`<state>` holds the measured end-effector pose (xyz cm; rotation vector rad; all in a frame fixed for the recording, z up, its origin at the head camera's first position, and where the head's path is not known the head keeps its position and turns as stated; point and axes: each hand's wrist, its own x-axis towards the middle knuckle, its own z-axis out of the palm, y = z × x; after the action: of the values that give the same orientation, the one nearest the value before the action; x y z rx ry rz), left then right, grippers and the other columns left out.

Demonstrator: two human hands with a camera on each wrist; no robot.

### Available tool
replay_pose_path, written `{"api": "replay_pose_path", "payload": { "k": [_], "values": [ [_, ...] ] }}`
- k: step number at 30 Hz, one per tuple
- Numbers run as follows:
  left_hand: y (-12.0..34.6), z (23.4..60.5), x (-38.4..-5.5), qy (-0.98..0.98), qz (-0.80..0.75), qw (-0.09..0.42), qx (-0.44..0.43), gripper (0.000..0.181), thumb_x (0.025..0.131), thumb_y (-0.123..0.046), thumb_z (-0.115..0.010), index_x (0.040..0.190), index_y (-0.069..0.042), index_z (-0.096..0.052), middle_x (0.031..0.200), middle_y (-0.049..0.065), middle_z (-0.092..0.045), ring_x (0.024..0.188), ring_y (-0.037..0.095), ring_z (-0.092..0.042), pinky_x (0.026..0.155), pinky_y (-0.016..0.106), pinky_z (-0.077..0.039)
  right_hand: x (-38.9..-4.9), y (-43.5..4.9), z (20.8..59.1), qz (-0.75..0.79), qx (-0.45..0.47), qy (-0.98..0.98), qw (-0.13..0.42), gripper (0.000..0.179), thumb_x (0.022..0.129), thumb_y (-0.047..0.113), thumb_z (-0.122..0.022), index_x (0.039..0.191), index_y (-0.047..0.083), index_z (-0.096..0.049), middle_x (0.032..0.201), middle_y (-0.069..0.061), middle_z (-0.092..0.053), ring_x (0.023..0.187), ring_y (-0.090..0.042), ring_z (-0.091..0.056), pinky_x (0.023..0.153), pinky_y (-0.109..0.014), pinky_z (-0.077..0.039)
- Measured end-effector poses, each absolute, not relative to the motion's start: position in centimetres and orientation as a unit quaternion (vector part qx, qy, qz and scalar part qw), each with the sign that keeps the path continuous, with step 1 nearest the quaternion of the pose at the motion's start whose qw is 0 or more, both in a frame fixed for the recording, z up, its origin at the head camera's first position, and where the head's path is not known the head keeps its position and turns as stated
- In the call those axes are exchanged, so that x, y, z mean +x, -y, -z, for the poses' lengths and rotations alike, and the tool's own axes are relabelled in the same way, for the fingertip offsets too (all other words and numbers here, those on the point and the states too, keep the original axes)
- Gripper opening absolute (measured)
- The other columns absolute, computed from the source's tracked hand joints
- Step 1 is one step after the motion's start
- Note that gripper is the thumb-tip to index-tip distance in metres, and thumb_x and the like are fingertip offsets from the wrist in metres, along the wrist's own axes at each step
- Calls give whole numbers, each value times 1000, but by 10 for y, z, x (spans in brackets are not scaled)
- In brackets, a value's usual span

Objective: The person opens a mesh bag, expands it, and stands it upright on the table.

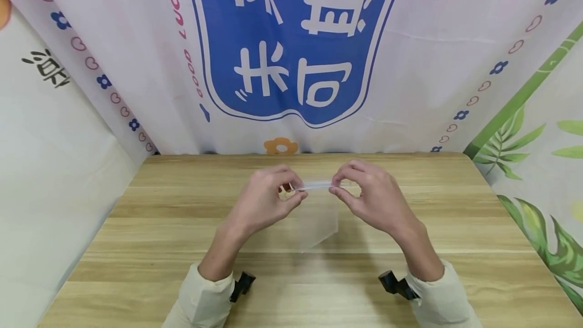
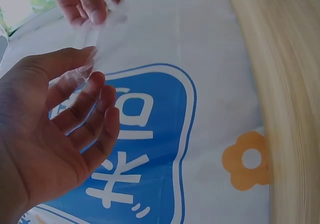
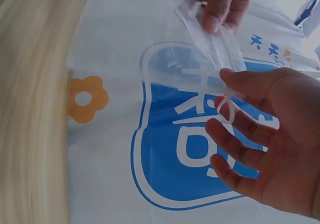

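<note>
Left hand point(image 1: 266, 199): its grip pinches one upper end of the clear film point(image 1: 319, 221) between thumb and fingertips.
Right hand point(image 1: 375, 199): its grip pinches the opposite end; a pale loop point(image 3: 232, 113) dangles at its fingers.
Clear film: spans the gap between both hands, its lower part hanging over the wood-grain counter point(image 1: 159, 232).
Backdrop point(image 1: 410, 90): white cloth printed with a blue panel, behind the counter.

Both sleeves point(image 1: 205, 295) are puffy and cream, and each has a chunky black gadget point(image 1: 243, 285) sticking out inward.
</note>
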<state>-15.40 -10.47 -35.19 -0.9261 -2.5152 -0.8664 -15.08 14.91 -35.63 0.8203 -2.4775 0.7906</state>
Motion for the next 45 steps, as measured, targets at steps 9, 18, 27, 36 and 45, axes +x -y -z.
{"api": "replay_pose_path", "payload": {
  "k": [9, 18, 27, 36, 45],
  "values": [
    [103, 356, -160, 867, 344, 126, -336, 5, 91, -6, -83, 92, -9, -79, 91, 1, -76, 79, 12, -70, 71, 26, -64, -153, -152, 354, -313, 327, 875, 171, 13, 89, 15, -88, 95, 18, -77, 104, 5, -75, 101, -14, -71, 92, -39, -61],
    [100, 360, -163, 857, 356, 128, -351, 18, 91, -5, -84, 108, -9, -78, 109, 4, -76, 95, 17, -72, 76, 26, -63, -157, -150, 359, -319, 321, 871, 190, 9, 89, 11, -87, 91, 14, -79, 92, 4, -75, 88, -12, -72, 80, -36, -62],
    [102, 363, -166, 865, 324, 150, -352, 11, 88, -7, -87, 90, -10, -77, 100, 2, -74, 89, 15, -73, 82, 32, -65, -158, -151, 361, -312, 311, 876, 199, 12, 88, 15, -90, 87, 16, -78, 91, 5, -75, 87, -16, -73, 79, -38, -62],
    [106, 360, -165, 887, 297, 133, -327, 13, 87, -12, -91, 90, -12, -78, 104, 1, -73, 91, 14, -72, 82, 32, -64, -157, -152, 362, -276, 293, 891, 210, 16, 85, 21, -92, 83, 18, -77, 87, 6, -77, 82, -16, -73, 72, -37, -59],
    [103, 358, -159, 884, 288, 152, -337, 18, 87, -16, -91, 98, -11, -78, 115, 4, -73, 101, 19, -73, 92, 35, -64, -156, -150, 361, -301, 300, 884, 197, 20, 85, 19, -93, 80, 19, -73, 89, 5, -75, 87, -13, -72, 78, -37, -61]
  ]
}}
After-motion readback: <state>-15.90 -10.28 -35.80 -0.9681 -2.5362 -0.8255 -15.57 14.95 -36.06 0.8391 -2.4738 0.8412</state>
